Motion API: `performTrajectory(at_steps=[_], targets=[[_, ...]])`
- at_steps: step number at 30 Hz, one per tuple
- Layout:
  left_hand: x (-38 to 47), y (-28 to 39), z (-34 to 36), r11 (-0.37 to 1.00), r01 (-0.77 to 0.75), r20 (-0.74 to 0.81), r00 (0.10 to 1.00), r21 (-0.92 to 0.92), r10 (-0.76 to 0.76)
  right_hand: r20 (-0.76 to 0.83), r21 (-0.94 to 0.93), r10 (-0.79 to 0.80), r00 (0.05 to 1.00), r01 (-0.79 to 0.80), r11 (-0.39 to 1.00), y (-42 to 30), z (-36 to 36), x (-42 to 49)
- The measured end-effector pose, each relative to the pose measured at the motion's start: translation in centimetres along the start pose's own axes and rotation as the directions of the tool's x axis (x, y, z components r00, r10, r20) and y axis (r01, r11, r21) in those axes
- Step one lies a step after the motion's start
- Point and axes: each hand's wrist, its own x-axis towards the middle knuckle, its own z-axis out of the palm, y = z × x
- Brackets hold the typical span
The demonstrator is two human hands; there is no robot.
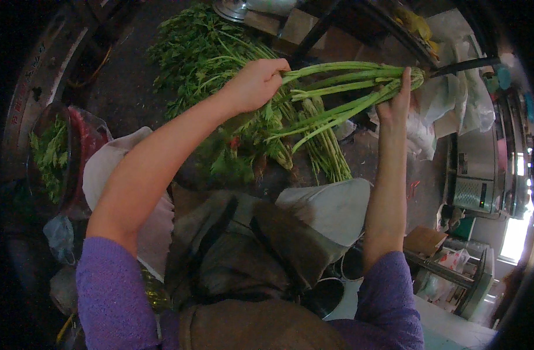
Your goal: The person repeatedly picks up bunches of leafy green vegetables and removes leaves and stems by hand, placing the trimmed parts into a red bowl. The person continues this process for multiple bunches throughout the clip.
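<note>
A bunch of celery stalks (345,81) is stretched between my two hands above the floor. My left hand (260,83) is closed around the end of one or more stalks. My right hand (394,98) grips the bunch near its root end, thumb laid along it. The lower stalks fan out free with bare tips. Beneath and beyond my left hand spreads a pile of leafy celery (192,48) on the floor. Bare, trimmed-looking stalks (328,151) lie just in front of my right knee.
Left of me stands a red container (87,131), with celery leaves (50,157) beside its wall. Cardboard boxes (304,28) sit at the back. Plastic bags (472,92) hang at the right, near a metal appliance (474,175). A low shelf (450,271) stands at the lower right.
</note>
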Motion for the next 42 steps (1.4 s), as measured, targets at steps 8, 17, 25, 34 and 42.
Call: performTrajectory(at_steps=[8, 17, 25, 34, 42], targets=[[-0.9, -0.3, 0.0, 0.904, 0.274, 0.315, 0.934, -0.328, -0.169, -0.009, 0.005, -0.027, 1.0, 0.027, 1.0, 0.3, -0.2, 0.2], [-1.8, 1.0, -3.1, 0.75, 0.519, 0.59, 0.778, -0.41, -0.216, -0.206, 0.065, -0.067, 0.976, 0.082, 0.995, -0.5, -4.3, 1.5], [-1.8, -0.4, -2.1, 0.84, 0.437, 0.467, 0.845, -0.322, -0.26, -0.205, 0.058, -0.085, 0.975, 0.099, 0.993, -0.4, -4.2, 1.3], [0.5, -2.9, -2.8, 0.768, 0.287, -0.099, 0.906, -0.573, -0.412, -0.327, -0.265, -0.061, 0.943, -0.03, 0.964, 1.2, -3.7, 2.0], [2.2, -1.0, -17.6, 0.627, 0.403, -0.447, 0.457, -0.667, -0.769, -0.047, 0.065, 0.11, 0.993, -0.107, 0.992, -0.9, -17.1, 6.7]])
